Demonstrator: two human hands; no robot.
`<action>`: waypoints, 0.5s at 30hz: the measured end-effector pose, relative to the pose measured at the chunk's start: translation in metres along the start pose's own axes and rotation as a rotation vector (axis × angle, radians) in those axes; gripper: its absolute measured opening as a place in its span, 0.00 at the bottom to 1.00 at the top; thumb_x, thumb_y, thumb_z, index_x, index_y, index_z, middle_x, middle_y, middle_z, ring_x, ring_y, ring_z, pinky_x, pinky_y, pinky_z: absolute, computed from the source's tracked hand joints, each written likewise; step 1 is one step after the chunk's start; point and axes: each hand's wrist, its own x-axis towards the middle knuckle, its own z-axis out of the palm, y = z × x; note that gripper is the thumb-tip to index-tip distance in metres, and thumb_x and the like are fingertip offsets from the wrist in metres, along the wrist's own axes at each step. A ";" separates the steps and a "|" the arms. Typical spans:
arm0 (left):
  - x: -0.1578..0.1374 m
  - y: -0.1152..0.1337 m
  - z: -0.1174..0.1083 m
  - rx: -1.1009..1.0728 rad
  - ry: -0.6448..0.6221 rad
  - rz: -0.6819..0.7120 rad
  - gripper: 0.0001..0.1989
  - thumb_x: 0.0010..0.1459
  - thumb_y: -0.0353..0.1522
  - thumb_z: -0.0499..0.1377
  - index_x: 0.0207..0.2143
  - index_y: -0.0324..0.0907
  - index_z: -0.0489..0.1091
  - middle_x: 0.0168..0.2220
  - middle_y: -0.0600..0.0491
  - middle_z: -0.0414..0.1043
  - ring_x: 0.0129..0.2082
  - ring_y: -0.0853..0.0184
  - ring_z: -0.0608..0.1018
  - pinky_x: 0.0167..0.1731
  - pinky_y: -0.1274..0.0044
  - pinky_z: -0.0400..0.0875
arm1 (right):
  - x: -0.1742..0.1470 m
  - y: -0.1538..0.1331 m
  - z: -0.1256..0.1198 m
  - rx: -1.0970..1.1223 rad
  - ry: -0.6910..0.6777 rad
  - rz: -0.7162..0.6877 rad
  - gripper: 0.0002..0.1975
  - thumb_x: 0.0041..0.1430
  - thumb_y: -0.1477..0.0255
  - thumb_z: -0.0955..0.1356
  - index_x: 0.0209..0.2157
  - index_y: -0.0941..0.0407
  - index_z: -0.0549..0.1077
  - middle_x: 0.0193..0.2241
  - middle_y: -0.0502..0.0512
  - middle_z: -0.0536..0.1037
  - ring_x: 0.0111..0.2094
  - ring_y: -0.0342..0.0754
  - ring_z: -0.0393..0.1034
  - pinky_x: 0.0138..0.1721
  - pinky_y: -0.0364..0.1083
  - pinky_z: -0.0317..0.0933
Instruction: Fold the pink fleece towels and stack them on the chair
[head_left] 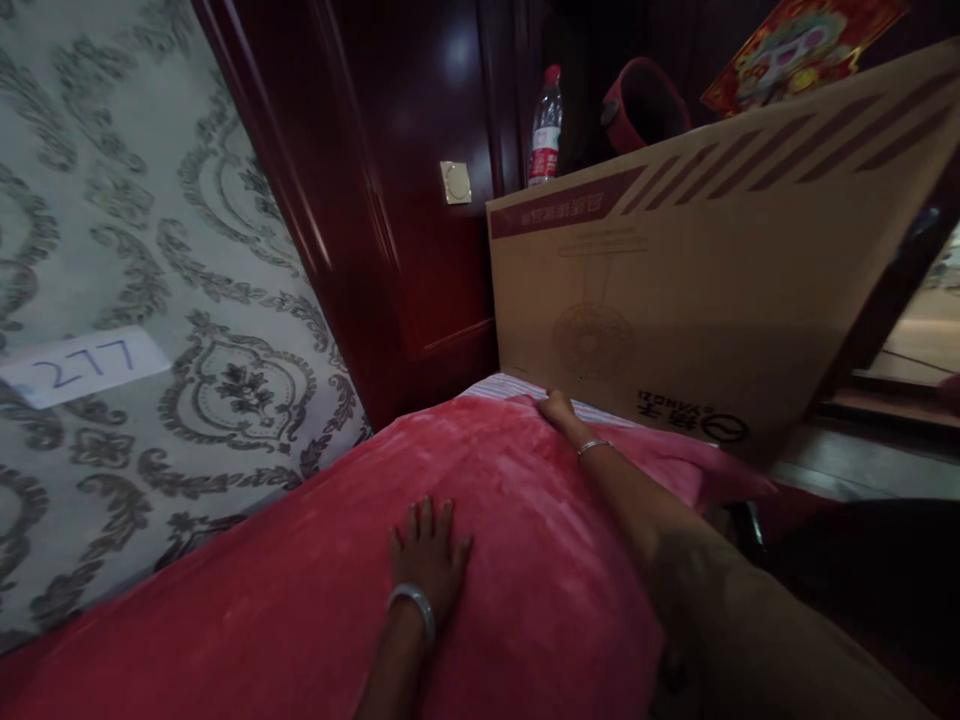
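Note:
A red plush blanket point(285, 580) spreads over a low, bed-like surface and fills the lower part of the head view. My left hand point(429, 560) lies flat on its middle, fingers spread, with a silver bangle at the wrist. At the far edge, my right hand point(557, 408) has its fingers closed on the blanket's border; the fingertips are partly hidden. A striped cloth point(500, 385) shows from under the blanket beside that hand.
A large cardboard box point(675, 290) stands just beyond the blanket. Behind its top edge are a plastic bottle point(546, 130) and a red strap-like loop point(622, 120). Dark red wood panelling point(420, 90) and a patterned wall point(150, 250) bound the left side.

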 end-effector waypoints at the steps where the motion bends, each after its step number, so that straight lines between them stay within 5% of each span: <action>1: -0.001 0.000 0.000 -0.010 0.002 0.001 0.33 0.65 0.48 0.42 0.69 0.48 0.47 0.71 0.45 0.39 0.70 0.48 0.46 0.63 0.48 0.43 | 0.002 -0.001 0.003 -0.005 -0.029 0.023 0.19 0.56 0.72 0.67 0.47 0.65 0.77 0.38 0.69 0.81 0.39 0.54 0.77 0.35 0.45 0.68; 6: -0.003 0.003 -0.005 -0.040 -0.022 -0.005 0.33 0.65 0.48 0.42 0.69 0.48 0.47 0.71 0.46 0.39 0.70 0.49 0.45 0.63 0.48 0.42 | 0.015 -0.023 -0.007 0.002 -0.067 0.027 0.13 0.56 0.72 0.67 0.38 0.64 0.80 0.31 0.67 0.80 0.34 0.54 0.76 0.34 0.46 0.66; 11: -0.004 0.004 -0.007 -0.012 -0.038 -0.018 0.33 0.65 0.47 0.41 0.69 0.48 0.46 0.71 0.46 0.37 0.70 0.49 0.44 0.64 0.49 0.41 | 0.035 -0.062 -0.063 0.064 0.173 -0.091 0.18 0.65 0.70 0.59 0.50 0.60 0.74 0.45 0.67 0.78 0.45 0.54 0.73 0.41 0.46 0.63; 15: -0.004 0.003 -0.007 -0.005 -0.030 -0.013 0.33 0.65 0.47 0.41 0.69 0.48 0.46 0.71 0.46 0.38 0.70 0.50 0.45 0.64 0.49 0.42 | 0.037 -0.081 -0.090 0.128 0.264 -0.206 0.17 0.65 0.71 0.59 0.50 0.59 0.71 0.45 0.65 0.78 0.45 0.53 0.71 0.43 0.46 0.61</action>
